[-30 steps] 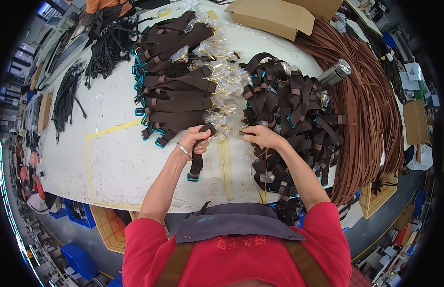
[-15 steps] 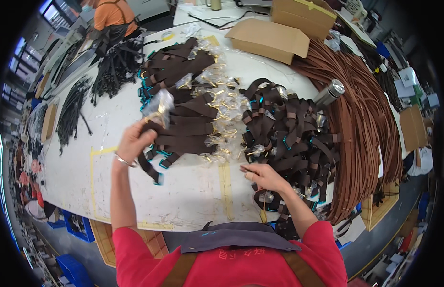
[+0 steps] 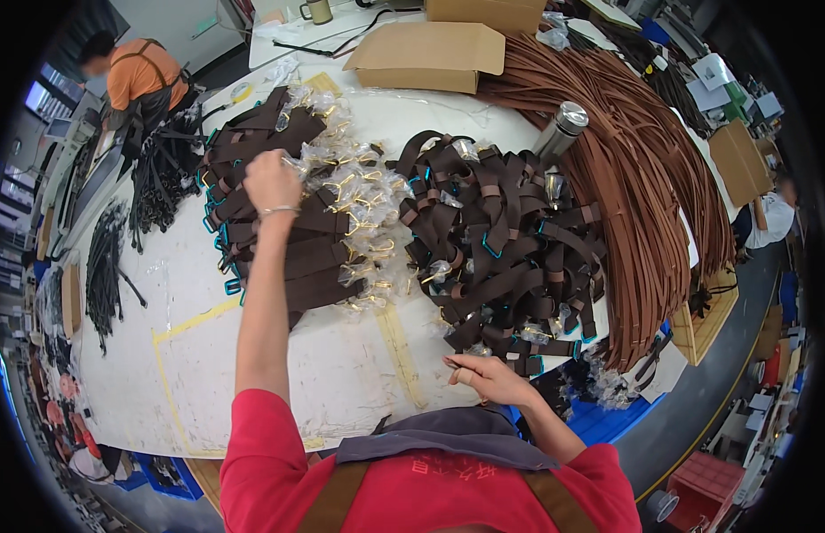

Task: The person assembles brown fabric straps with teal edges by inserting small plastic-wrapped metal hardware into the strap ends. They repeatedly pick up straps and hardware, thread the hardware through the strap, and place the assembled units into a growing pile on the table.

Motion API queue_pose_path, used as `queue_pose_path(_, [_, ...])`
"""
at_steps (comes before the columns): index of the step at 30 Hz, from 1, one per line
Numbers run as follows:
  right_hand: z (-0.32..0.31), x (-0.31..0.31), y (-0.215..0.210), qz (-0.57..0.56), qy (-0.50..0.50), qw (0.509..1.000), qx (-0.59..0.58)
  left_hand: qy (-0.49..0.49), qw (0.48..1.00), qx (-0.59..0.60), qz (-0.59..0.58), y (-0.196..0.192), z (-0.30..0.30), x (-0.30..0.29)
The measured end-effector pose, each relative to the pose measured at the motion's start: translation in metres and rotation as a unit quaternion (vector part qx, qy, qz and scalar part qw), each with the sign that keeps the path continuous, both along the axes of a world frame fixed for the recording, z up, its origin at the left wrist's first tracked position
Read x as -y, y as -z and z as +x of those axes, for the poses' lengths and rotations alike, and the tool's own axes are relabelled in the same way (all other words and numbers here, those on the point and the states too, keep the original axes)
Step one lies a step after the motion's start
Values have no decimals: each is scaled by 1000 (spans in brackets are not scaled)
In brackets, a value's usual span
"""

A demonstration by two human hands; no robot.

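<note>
Left hand fingers closed on bagged strap atop neat stack — right hand fingers loosely curled, empty, beside loose strap heap. Heap remains large — roughly half left.

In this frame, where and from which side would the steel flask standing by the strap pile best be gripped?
Probably round the steel flask body just below its cap, coming from the far side: it stands roughly upright, the tangled strap pile crowds its near side, and the long strap bundle lies to its right.

Bare table front-left – strap piles & flask crowd rest.
</note>
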State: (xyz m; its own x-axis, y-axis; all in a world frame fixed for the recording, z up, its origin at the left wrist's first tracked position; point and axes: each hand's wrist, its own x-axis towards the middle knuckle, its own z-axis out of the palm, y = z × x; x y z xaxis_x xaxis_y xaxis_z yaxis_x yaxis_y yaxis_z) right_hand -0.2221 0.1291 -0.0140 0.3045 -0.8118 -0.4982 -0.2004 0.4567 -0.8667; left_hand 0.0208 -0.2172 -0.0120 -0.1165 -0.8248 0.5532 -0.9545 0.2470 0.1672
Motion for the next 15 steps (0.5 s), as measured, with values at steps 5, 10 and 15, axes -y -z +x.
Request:
queue_pose_path(5, [-8, 41, -26, -24, 49, 989, 141, 167, 819, -151, 528, 21, -151, -66])
queue_pose_path(10, [-43, 86, -25, -131, 241, 932, 237, 236, 478, -586, 610, 50, -135, -94])
queue_pose_path(15, [-56, 159, -19, -114, 233, 933, 249, 274, 333, -664, 611, 14, -72, -144])
